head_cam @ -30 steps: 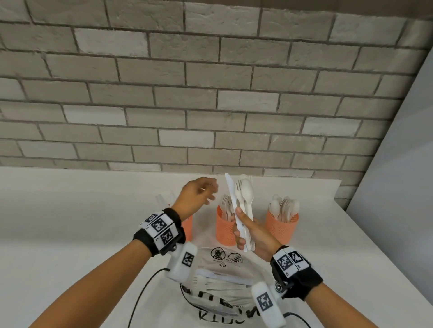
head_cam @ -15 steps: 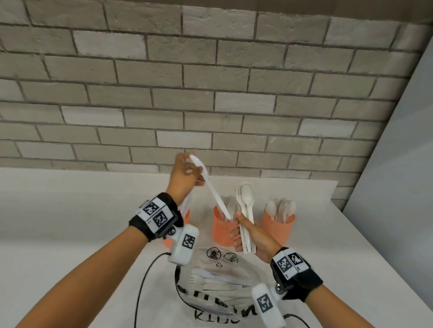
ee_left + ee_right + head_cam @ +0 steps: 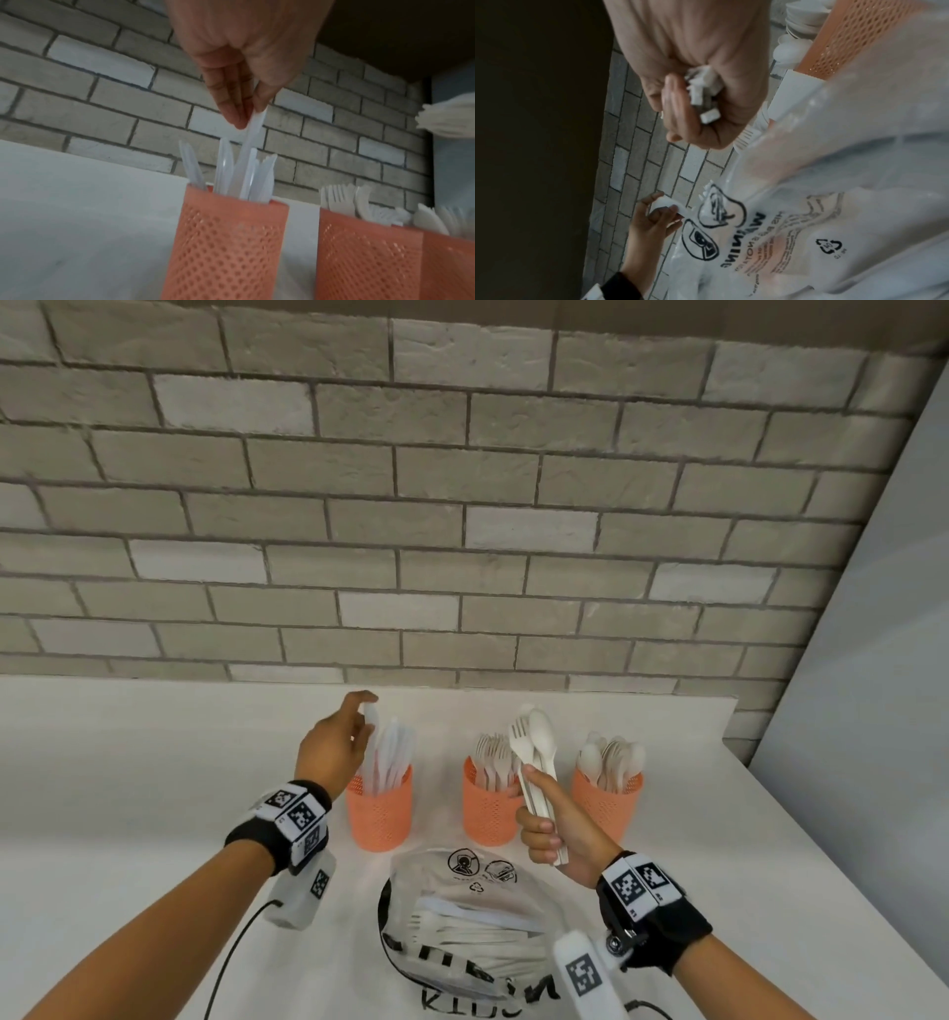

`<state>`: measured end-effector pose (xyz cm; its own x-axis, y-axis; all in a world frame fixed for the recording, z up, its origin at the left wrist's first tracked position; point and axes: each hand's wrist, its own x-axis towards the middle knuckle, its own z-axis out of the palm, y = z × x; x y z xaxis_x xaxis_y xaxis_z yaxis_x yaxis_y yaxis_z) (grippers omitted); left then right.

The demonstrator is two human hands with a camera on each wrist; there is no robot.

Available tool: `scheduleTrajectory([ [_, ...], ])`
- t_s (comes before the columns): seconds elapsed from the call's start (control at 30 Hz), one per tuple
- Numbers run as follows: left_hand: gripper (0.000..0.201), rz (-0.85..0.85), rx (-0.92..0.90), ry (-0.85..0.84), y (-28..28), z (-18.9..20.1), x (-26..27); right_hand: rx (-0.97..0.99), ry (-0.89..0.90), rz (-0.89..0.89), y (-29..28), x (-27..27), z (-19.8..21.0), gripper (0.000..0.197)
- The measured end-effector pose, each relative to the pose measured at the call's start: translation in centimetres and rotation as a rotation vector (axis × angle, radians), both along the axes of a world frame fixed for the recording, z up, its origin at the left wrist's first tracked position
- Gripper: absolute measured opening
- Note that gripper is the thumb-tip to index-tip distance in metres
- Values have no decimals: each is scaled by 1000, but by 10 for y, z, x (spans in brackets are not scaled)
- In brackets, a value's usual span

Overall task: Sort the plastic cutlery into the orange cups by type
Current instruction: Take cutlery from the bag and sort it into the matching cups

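Observation:
Three orange mesh cups stand in a row on the white table: the left cup holds knives, the middle cup forks, the right cup spoons. My left hand pinches the top end of a white plastic knife whose lower part stands inside the left cup. My right hand grips a bundle of a fork and spoons by the handles, upright, in front of the middle and right cups. The handle ends show in my fist.
A clear plastic bag with black print and more white cutlery inside lies on the table near me, below the cups. A brick wall rises behind the table. A grey panel stands at the right past the table's edge.
My left hand pulled the knife from the right hand's bundle, carried it left and lowered it, tip down, into the left cup. The right hand kept its bundle nearly still.

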<state>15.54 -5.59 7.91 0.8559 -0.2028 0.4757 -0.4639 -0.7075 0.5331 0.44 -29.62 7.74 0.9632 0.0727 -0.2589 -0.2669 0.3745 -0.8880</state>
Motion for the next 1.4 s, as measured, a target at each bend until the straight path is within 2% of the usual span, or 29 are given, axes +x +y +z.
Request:
scheduleTrajectory([
  [0.2,39,60,191,9,1,-30,1,78,-24,54,-3,-4,4,39],
  [0.3,46,65,282,-25,2,-32,0,87,-50,55,-5,-5,4,43],
  [0.37,50,92,271,-21,0,-26,-3,86,-67,57,-6,-4,4,44],
  [0.43,50,67,191,-10,-8,-13,-10,80,-80,51,-5,-4,2,43],
  [0.53,30,-89,-67,57,-30,13,-30,4,-106,17,-2,-1,0,41],
  [0.67,18,-291,-277,329,-62,38,-61,-200,-137,-73,7,3,-2,39],
  [0.8,13,-354,-416,487,-92,41,-80,-311,-151,-145,14,3,-3,34],
  [0.93,16,-349,-555,603,-111,38,-87,-279,-152,-153,15,0,-1,31],
  [1.13,10,-390,-723,738,-123,40,-95,-198,-139,-174,8,-7,1,35],
  [1.4,9,-371,-832,762,-132,44,-100,-96,-143,-174,5,-7,4,34],
])
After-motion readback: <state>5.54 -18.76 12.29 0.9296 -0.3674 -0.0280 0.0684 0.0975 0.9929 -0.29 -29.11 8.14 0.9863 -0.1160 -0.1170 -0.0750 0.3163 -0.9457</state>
